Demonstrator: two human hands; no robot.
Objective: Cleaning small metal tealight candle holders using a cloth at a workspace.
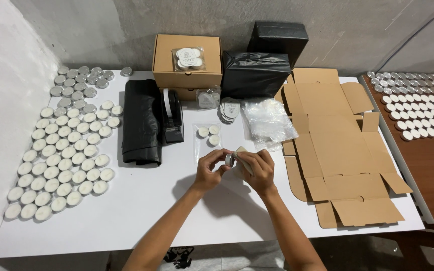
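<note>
Both hands meet above the white tabletop (141, 200), left hand (208, 170) pinching a tealight candle (230, 159) on edge, right hand (257, 170) gripping a small clear bag (242, 156); best to spread the bag's mouth wide and slide the candle in flat.

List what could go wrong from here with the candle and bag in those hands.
1. The tealight is pinched at its edge by the left hand above the table; it might slip and roll.
2. The right hand holds a small clear bag loosely; the candle may miss its opening.
3. The filled bag lies just beyond and could get nudged.
</note>
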